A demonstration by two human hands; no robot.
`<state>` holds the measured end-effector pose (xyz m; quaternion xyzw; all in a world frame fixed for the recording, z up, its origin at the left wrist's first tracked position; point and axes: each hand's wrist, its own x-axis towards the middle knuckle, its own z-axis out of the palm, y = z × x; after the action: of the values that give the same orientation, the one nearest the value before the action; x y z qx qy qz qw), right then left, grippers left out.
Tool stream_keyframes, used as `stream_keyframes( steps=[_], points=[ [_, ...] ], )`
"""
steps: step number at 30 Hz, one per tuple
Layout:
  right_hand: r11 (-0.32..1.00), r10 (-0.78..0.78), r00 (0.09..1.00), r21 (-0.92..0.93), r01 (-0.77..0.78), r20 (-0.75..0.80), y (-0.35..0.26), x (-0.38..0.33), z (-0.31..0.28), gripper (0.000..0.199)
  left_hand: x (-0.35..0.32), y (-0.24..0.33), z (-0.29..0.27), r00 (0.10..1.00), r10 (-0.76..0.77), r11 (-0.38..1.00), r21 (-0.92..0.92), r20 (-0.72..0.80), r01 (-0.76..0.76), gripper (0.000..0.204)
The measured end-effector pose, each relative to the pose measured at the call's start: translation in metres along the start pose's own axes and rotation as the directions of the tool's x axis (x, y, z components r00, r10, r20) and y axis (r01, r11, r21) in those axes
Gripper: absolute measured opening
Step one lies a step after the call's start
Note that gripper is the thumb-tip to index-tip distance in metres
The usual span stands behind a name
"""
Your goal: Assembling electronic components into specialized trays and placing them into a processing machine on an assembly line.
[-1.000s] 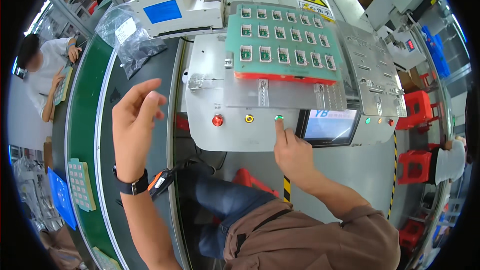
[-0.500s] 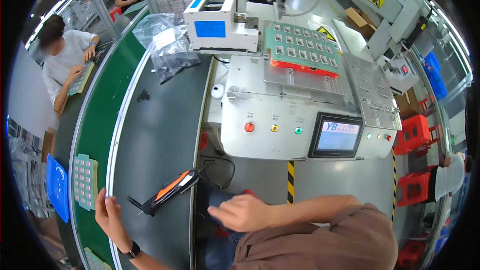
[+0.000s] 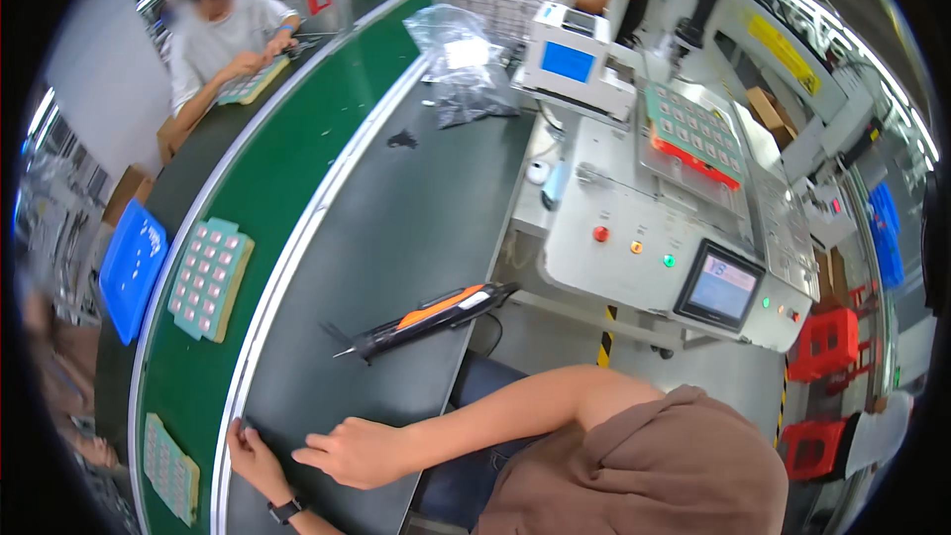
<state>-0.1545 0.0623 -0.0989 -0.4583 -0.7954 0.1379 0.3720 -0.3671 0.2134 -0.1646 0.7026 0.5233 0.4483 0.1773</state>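
My left hand (image 3: 260, 464) is at the metal rail along the near edge of the green conveyor, its fingers stretched out and apart. Just right of it, over the dark bench top, my right hand (image 3: 352, 453) is curled, with one finger pointing left. Whatever it may hold is hidden. Beyond both hands lies a black and orange electric screwdriver (image 3: 428, 320), its tip pointing left. On the conveyor rest a green panel with rows of small square parts (image 3: 210, 279) and, nearer me, a similar panel (image 3: 170, 471).
A white machine with buttons and a screen (image 3: 634, 248) stands at right, carrying another panel (image 3: 693, 129) on a red base. Plastic bags (image 3: 466, 69) lie at the bench's far end. A blue tray (image 3: 134, 270) is left of the conveyor. A person (image 3: 223, 35) works across it.
My view has swung left, so the machine sits farther right. My right hand has moved left over the bench, close to my left hand. The left hand stays by the rail, nearer me.
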Motion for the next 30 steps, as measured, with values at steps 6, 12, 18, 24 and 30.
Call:
stream_keyframes(
  steps=[6, 12, 18, 24, 30],
  points=[
    [0.873, 0.311, 0.944, 0.425, -0.24, -0.106, 0.018, 0.101, 0.072, 0.026, -0.001, 0.025, 0.0, 0.991, -0.07, 0.998, -0.02, -0.111, 0.068, 0.033],
    [0.892, 0.299, 0.921, 0.417, -0.177, -0.249, 0.042, 0.136, 0.107, 0.019, 0.006, 0.033, -0.005, 0.968, -0.141, 0.99, -0.052, -0.207, 0.133, 0.03],
    [0.871, 0.197, 0.952, 0.488, -0.059, -0.236, 0.037, 0.129, 0.096, 0.014, 0.01, 0.051, -0.009, 0.973, -0.135, 0.984, -0.144, -0.188, 0.109, 0.027],
    [0.821, 0.277, 0.949, 0.55, -0.15, -0.154, 0.042, 0.126, 0.087, 0.014, 0.007, 0.054, 0.001, 0.992, -0.028, 0.961, -0.275, -0.123, -0.007, 0.028],
    [0.854, 0.285, 0.953, 0.481, -0.201, -0.108, 0.045, 0.123, 0.096, 0.02, 0.002, 0.051, -0.008, 0.99, 0.038, 0.983, -0.174, -0.138, -0.062, 0.035]
  ],
)
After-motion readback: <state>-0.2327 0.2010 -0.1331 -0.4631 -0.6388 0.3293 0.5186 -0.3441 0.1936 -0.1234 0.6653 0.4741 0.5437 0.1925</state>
